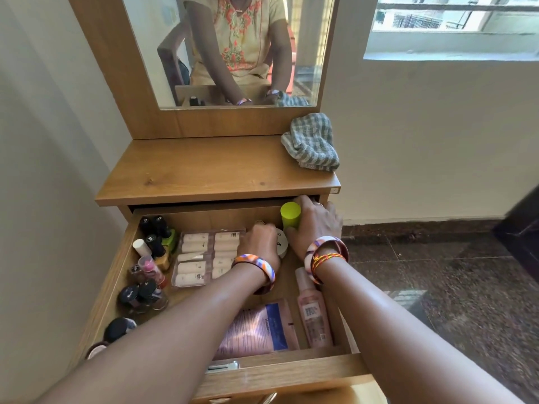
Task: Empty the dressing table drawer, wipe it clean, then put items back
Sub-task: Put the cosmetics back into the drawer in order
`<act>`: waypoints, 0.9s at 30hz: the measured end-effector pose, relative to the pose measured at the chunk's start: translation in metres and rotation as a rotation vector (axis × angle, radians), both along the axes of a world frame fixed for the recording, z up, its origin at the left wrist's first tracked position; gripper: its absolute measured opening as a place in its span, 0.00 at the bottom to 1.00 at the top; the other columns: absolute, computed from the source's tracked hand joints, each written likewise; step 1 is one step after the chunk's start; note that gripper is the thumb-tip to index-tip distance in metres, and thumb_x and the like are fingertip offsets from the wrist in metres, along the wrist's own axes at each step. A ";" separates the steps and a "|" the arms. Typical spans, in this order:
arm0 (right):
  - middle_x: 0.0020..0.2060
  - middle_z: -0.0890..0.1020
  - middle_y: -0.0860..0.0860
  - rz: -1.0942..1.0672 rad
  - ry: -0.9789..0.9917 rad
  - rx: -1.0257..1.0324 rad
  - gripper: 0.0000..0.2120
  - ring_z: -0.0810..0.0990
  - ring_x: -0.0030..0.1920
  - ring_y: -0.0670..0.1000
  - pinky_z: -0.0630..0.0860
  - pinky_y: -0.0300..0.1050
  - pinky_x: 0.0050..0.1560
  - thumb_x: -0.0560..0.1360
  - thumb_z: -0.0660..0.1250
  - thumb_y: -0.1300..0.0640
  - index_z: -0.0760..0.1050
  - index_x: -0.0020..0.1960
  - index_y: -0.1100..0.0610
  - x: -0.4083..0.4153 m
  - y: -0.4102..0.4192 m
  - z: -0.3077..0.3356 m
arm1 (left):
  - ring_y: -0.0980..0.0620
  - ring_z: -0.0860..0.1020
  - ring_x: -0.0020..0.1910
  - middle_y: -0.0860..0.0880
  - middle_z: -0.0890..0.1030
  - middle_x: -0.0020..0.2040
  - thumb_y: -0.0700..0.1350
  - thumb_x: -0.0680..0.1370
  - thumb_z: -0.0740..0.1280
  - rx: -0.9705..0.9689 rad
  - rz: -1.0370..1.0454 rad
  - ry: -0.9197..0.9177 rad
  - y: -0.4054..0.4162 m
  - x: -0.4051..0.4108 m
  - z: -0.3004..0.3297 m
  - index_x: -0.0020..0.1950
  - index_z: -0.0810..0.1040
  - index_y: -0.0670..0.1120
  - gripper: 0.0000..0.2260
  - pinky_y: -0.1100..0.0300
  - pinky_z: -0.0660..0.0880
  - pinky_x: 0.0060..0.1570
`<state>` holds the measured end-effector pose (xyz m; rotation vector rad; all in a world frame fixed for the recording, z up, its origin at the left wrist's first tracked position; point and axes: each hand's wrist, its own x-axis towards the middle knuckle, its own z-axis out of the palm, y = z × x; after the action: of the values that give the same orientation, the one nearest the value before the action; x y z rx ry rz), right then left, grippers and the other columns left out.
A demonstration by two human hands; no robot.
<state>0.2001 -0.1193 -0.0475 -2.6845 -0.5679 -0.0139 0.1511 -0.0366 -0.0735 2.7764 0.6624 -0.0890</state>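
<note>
The wooden drawer (280, 371) of the dressing table stands pulled out and full. My right hand (316, 223) is at its far right corner, wrapped around a bottle with a lime-green cap (290, 214). My left hand (259, 243) rests beside it on a round white jar (281, 244), fingers curled over it. A clear pack of small white tubes (204, 258) lies in the middle. Several nail polish bottles (154, 243) line the left side. A pink lotion tube (259, 328) and a pink spray bottle (313, 313) lie near the front.
A grey-and-white striped cloth (312, 142) sits bunched on the right back of the tabletop (204, 170). A mirror (230, 48) rises behind it. A white wall is close on the left; dark stone floor (437, 281) lies to the right.
</note>
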 end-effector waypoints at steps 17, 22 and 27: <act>0.62 0.71 0.56 -0.099 0.048 0.202 0.20 0.67 0.63 0.60 0.65 0.51 0.64 0.73 0.68 0.60 0.74 0.63 0.48 0.001 0.000 -0.001 | 0.39 0.74 0.61 0.40 0.75 0.60 0.36 0.76 0.62 0.101 -0.069 0.000 -0.002 -0.006 0.003 0.60 0.74 0.40 0.13 0.51 0.74 0.55; 0.62 0.71 0.56 -0.085 0.070 0.217 0.22 0.67 0.63 0.59 0.65 0.50 0.65 0.71 0.69 0.59 0.73 0.64 0.47 0.003 -0.001 -0.002 | 0.39 0.77 0.59 0.39 0.78 0.59 0.35 0.76 0.62 0.117 -0.094 0.031 -0.004 -0.007 0.007 0.58 0.76 0.38 0.12 0.51 0.75 0.53; 0.62 0.71 0.55 -0.088 0.074 0.261 0.24 0.67 0.65 0.59 0.64 0.50 0.66 0.70 0.71 0.58 0.74 0.65 0.47 0.005 -0.003 -0.005 | 0.39 0.77 0.60 0.39 0.77 0.59 0.35 0.77 0.61 0.153 -0.106 0.053 -0.006 -0.006 0.006 0.59 0.76 0.39 0.12 0.51 0.75 0.52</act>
<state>0.2046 -0.1228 -0.0524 -2.4425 -0.3956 -0.0125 0.1450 -0.0423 -0.0670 2.9659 0.5560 -0.1403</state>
